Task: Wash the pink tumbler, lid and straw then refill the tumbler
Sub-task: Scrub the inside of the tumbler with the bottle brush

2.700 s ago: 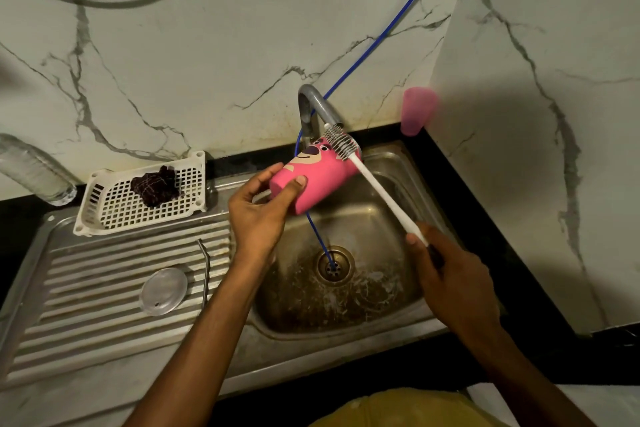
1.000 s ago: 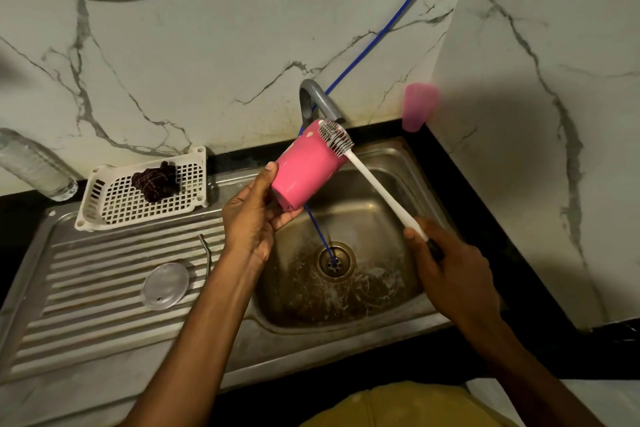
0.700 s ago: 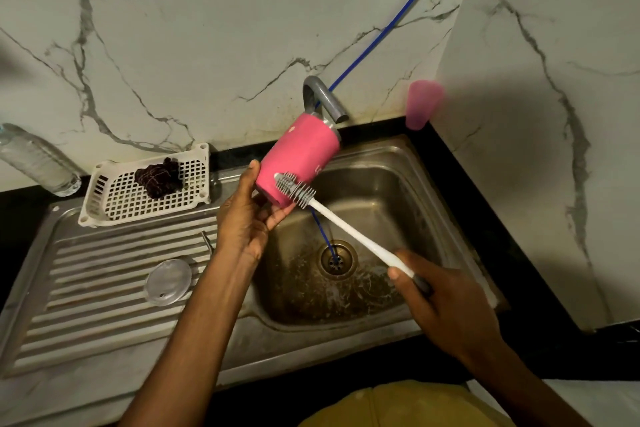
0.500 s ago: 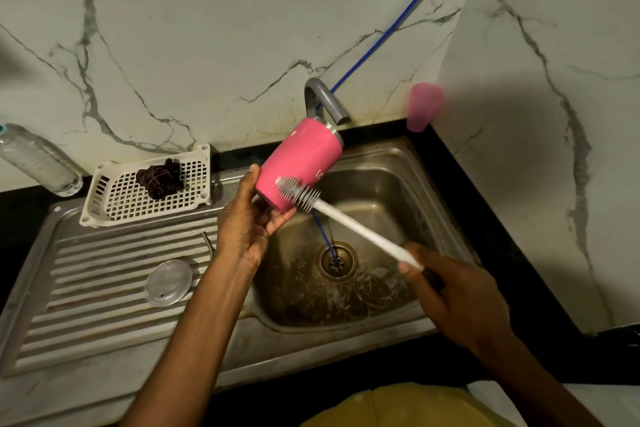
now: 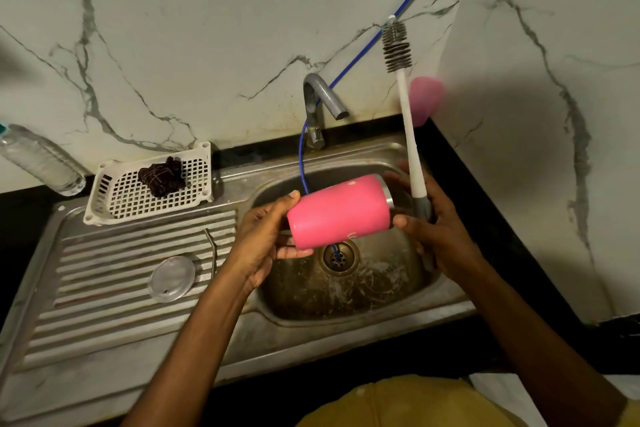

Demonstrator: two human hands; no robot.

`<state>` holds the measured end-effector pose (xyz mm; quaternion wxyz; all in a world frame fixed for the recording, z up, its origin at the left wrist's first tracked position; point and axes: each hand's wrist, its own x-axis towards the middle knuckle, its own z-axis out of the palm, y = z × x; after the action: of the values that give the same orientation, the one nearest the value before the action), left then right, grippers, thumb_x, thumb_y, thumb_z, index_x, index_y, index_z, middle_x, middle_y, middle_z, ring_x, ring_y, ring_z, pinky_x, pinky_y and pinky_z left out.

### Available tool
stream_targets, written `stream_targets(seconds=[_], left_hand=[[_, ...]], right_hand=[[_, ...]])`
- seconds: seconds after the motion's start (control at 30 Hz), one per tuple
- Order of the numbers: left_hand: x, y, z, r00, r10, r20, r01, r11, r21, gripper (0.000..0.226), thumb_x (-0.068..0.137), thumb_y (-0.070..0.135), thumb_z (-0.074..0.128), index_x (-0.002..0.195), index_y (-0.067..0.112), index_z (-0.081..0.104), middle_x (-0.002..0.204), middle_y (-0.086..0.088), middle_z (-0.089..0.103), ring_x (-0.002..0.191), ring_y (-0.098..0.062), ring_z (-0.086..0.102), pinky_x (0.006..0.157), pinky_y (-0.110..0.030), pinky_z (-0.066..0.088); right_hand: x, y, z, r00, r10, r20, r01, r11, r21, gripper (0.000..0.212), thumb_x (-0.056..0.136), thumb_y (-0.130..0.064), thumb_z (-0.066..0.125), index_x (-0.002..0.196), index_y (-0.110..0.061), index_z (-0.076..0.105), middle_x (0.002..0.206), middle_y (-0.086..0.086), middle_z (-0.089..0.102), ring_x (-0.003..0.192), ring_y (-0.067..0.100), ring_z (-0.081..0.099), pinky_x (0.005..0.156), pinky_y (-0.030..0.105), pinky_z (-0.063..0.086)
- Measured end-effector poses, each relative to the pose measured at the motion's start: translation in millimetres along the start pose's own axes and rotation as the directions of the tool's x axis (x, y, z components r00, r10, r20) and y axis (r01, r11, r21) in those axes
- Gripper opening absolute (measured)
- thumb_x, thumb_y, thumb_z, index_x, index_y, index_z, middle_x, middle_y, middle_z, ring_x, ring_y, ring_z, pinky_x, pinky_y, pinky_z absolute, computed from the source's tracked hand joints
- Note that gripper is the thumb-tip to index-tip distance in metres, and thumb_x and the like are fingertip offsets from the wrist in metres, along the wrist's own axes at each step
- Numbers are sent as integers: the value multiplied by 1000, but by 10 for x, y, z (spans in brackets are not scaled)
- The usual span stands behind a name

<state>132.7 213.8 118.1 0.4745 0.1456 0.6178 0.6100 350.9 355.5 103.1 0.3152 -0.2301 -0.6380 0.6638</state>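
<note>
Tumbler (image 5: 341, 211) on its side above the sink (image 5: 346, 322), base to the left, steel rim and mouth turned to the right. Left hand (image 5: 263, 239) wrapped round the base, thumb on top, fingers beneath. Right hand (image 5: 440, 232) closed on the grey grip of the brush (image 5: 410, 135), bristles pointing up toward the wall, thumb and a fingertip also steadying the rim. No water visibly running from the tap (image 5: 320, 97). Lid (image 5: 172, 279) and straw (image 5: 214, 260) lying on the ribbed drainer (image 5: 104, 274), well left of the basin, apparently not yet washed. Step in hand, by the look of it: scrubbing the tumbler, with the brush clear of the cup. Next move probably either brush head down into the mouth or a rinse under the tap, calling for a tilt of the open end toward the spout and a firm hold on a wet, slippery shell.
</note>
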Motion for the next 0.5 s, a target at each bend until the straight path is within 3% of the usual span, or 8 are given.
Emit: stream_targets(seconds=[0.1,0.2,0.3,0.4,0.5], left_hand=[[-10,1,-58,997,-64,49,64,998,15,40,76,47,67,103,18,67,77,-2,75,69,-23,73,51,-35,61],[-23,-21,-93,994,-91,66,91,996,6,40,80,49,65,106,19,66,84,-7,76,73,-28,74,53,-35,62],[-58,-73,-69,995,-48,89,50,999,-14,38,90,48,57,116,22,65,99,-10,77,85,-30,74,64,-35,63],[-80,-157,-53,977,193,85,-194,981,9,52,84,36,65,134,23,60,123,4,71,111,-16,69,83,-37,60],[-50,-222,-156,866,475,159,-496,856,146,66,79,26,83,138,21,55,135,6,64,127,-16,60,96,-33,55]], right_hand=[[39,59,28,994,-3,106,-1,999,38,83,73,-21,77,148,-16,41,147,2,54,63,5,62,39,19,40],[98,127,46,992,-10,129,3,998,57,72,73,-20,77,139,-13,50,131,3,65,45,4,50,37,18,39],[164,186,77,998,16,53,-21,995,98,64,73,-26,76,133,-14,55,110,-3,69,47,4,48,35,18,37],[240,226,117,986,152,-70,-135,971,196,63,69,-36,74,127,-16,59,81,-12,65,49,4,46,33,16,33],[279,241,134,961,241,-134,-200,944,261,62,64,-45,72,118,-16,62,64,-13,58,44,4,43,31,15,31]])
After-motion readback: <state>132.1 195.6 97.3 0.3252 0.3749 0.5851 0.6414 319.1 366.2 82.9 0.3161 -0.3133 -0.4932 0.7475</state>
